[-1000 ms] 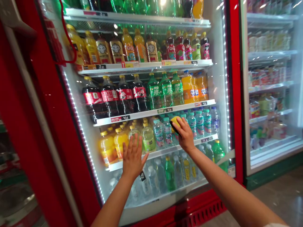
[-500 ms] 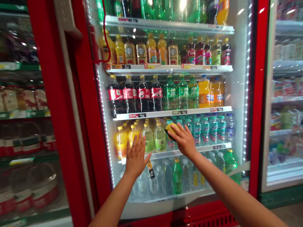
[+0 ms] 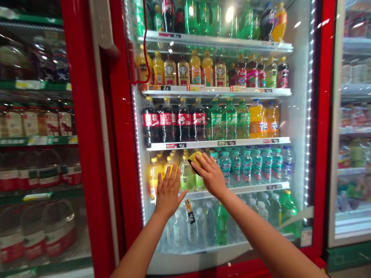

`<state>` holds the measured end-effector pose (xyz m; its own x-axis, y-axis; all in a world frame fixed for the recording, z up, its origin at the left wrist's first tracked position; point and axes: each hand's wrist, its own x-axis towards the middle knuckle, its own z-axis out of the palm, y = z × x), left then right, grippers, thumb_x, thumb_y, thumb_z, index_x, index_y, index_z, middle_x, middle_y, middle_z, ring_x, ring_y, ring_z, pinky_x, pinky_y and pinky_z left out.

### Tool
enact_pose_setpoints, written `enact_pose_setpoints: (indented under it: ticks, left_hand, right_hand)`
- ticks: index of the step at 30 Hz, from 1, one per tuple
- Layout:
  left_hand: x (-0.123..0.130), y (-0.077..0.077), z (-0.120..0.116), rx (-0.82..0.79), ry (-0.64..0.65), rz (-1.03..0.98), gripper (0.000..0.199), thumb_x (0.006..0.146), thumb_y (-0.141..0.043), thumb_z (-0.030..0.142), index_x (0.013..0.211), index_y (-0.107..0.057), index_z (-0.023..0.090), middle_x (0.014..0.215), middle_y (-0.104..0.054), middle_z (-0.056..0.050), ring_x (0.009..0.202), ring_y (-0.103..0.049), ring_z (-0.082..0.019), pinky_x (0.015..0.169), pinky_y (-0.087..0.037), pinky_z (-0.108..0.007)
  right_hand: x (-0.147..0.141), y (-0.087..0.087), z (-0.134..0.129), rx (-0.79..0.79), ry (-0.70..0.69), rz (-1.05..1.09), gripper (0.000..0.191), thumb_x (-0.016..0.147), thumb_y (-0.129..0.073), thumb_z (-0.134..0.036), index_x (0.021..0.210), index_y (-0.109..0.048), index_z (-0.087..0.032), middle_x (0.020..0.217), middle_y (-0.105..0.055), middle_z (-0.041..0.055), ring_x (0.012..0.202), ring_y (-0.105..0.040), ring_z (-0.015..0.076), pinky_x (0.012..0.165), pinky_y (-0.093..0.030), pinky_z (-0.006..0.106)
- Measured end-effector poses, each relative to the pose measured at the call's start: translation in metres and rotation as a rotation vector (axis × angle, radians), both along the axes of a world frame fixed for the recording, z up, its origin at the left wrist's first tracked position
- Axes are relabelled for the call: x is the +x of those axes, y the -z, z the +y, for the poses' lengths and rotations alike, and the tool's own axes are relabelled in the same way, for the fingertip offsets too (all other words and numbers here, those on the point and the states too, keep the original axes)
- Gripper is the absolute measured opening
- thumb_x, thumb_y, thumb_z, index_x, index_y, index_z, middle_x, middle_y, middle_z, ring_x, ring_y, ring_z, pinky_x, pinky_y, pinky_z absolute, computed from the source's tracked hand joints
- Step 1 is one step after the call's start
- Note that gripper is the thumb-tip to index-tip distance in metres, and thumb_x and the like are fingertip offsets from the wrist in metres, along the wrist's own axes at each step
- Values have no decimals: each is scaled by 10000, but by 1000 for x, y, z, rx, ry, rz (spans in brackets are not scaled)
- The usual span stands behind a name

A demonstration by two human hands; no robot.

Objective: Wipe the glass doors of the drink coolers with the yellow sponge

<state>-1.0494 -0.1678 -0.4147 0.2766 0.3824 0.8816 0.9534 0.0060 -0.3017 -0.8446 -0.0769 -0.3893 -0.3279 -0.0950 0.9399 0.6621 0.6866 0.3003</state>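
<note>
My right hand (image 3: pixel 213 175) presses a yellow cloth with a black edge (image 3: pixel 196 158) against the glass door (image 3: pixel 216 200) of a drinks fridge. Its fingers lie stretched over the cloth, which hides part of the green-yellow bottles (image 3: pixel 185 173) behind. To the left, my left hand (image 3: pixel 168 189) rests with fingers spread, palm toward the glass, and holds nothing. Yellow juice bottles (image 3: pixel 152 175) show behind it. Below and between the hands, a tilted black-and-orange price tag (image 3: pixel 190 211) is visible.
A red door frame (image 3: pixel 111 154) with a grey handle (image 3: pixel 106 29) runs down the left. A red cord (image 3: pixel 147 50) hangs at upper left. Shelves of bottles (image 3: pixel 182 119) fill the fridge. Another fridge (image 3: pixel 352 154) stands at right, and open green-edged shelves (image 3: pixel 37 141) at left.
My right hand has slid the cloth left along the glass, closer to my left hand. My left hand stays at about the same place. The view has shifted slightly.
</note>
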Motion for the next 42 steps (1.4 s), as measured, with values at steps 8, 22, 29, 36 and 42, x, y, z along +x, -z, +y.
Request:
enact_pose_setpoints:
  ticks: [8, 22, 29, 36, 42]
  left_hand:
    - [-34, -12, -7, 11, 10, 7, 956, 972, -543, 520, 1635, 46, 161, 1683, -259, -159, 1577, -194, -298, 1295, -124, -522]
    - [-71, -45, -21, -47, 13, 83, 960, 942, -588, 549, 1643, -52, 171, 1695, -227, -151, 1586, -148, -296, 1300, -94, -518]
    - [-79, -58, -28, -22, 14, 41, 868, 984, -547, 412, 1643, -32, 184, 1692, -239, -149, 1571, -214, -301, 1285, -177, -521]
    - [-92, -49, -35, -28, 15, 51, 802, 991, -536, 373, 1644, -118, 168, 1686, -279, -135, 1569, -235, -281, 1256, -280, -440]
    - [-91, -43, -36, -30, 18, 17, 801, 992, -529, 359, 1638, -123, 113, 1665, -320, -167, 1559, -261, -291, 1240, -317, -431]
  right_hand:
    - [8, -31, 14, 29, 31, 330, 660, 994, -403, -32, 1579, -370, -338, 1627, -417, 87, 1573, -230, 249, 1200, -376, 546]
    - [-16, -6, -7, 46, 76, 263, 564, 959, -520, -90, 1425, -586, -402, 1370, -629, 67, 1297, -531, 255, 1071, -450, 447]
    - [-110, -34, -34, -79, 58, 299, 556, 970, -536, -160, 1479, -538, -384, 1432, -593, 84, 1305, -481, 307, 1072, -417, 479]
    - [-63, 1, -34, -53, -9, 25, 544, 911, -576, -77, 1328, -670, -414, 1333, -661, 23, 1204, -545, 242, 1024, -459, 398]
    - [-109, -41, -34, -87, 17, 339, 595, 941, -528, -109, 1474, -545, -372, 1453, -569, 84, 1287, -482, 313, 1064, -405, 489]
